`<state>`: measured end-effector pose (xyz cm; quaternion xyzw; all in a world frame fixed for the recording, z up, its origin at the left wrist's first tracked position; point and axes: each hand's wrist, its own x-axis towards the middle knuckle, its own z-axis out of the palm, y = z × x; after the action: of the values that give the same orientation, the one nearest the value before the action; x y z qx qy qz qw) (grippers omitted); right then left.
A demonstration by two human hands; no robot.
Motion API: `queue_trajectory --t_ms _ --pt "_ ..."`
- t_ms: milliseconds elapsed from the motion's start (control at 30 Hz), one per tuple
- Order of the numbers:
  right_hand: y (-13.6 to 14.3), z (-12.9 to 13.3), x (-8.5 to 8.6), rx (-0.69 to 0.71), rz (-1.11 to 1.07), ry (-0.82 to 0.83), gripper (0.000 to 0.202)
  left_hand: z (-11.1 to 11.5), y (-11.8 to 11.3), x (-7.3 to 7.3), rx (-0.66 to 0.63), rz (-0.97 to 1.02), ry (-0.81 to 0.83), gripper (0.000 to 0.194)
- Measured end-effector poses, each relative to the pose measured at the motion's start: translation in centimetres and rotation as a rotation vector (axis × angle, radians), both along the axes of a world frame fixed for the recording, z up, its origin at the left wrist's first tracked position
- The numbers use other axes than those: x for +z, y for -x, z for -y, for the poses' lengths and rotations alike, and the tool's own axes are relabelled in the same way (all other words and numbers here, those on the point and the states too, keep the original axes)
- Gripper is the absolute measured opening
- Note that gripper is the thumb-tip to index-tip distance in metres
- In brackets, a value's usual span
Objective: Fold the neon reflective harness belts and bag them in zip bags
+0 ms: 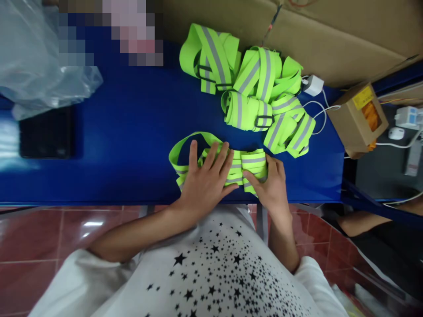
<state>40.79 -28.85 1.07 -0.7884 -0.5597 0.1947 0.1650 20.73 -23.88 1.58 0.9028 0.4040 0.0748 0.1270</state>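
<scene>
A folded bundle of neon yellow-green strap with grey stripes (pixel 236 166) lies near the front edge of the blue table. My left hand (pixel 208 176) rests flat on its left part, fingers spread, and a loose loop of the strap curves out beyond the fingers. At the bundle's right end, my right hand (pixel 272 180) grips it between thumb and fingers. Farther back, several more neon straps (pixel 249 79) lie in folded bundles, some with black buckles.
Blue table (pixel 132 114) under everything. Black flat object (pixel 46 134) and clear plastic bag (pixel 36 57) at left. Cardboard box (pixel 355 119), white charger (pixel 313 85) and cables at right. Large cardboard (pixel 324 39) stands behind. Another person's arm (pixel 366 220) shows at far right.
</scene>
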Motion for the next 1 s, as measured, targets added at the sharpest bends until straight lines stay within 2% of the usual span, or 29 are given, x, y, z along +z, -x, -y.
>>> queue_trajectory --t_ms 100,200,300,400,500,600,733,867,933,1000 --pt "-0.1 -0.3 -0.2 -0.019 -0.100 0.019 0.065 -0.7 0.2 0.3 -0.055 -0.001 0.012 0.077" --pt "-0.6 -0.6 -0.1 0.020 -0.156 -0.018 0.059 -1.3 -0.2 0.3 -0.095 0.008 -0.014 0.078" --pt "-1.5 -0.6 -0.3 0.068 -0.165 -0.054 0.051 -1.9 -1.0 0.0 -0.126 0.018 -0.047 0.067" --pt "-2.1 -0.5 -0.3 0.027 -0.118 -0.129 0.047 -2.3 -1.7 -0.8 -0.141 0.016 -0.046 0.057" --pt "-1.0 -0.5 0.2 -0.024 -0.016 -0.215 0.048 -2.1 -2.2 -1.5 -0.146 0.006 -0.046 0.056" --pt "1.7 -0.9 0.8 -0.025 0.110 -0.190 0.049 -1.6 -2.6 -2.0 -0.123 -0.005 -0.073 0.057" --pt "4.5 -1.6 1.3 0.111 0.181 -0.096 0.057 -1.3 -2.2 -1.9 -0.114 0.019 -0.036 0.050" --pt "4.1 -1.8 1.8 0.274 0.108 -0.040 0.064 -1.7 -0.5 -1.1 -0.041 0.071 0.052 0.062" --pt "3.7 -1.6 1.9 0.355 0.067 0.003 0.064 -1.9 0.4 -1.0 0.013 0.073 0.043 0.069" --pt "3.7 -1.4 1.8 0.380 0.059 0.033 0.061 -2.1 1.1 -1.2 0.010 0.066 0.011 0.072"
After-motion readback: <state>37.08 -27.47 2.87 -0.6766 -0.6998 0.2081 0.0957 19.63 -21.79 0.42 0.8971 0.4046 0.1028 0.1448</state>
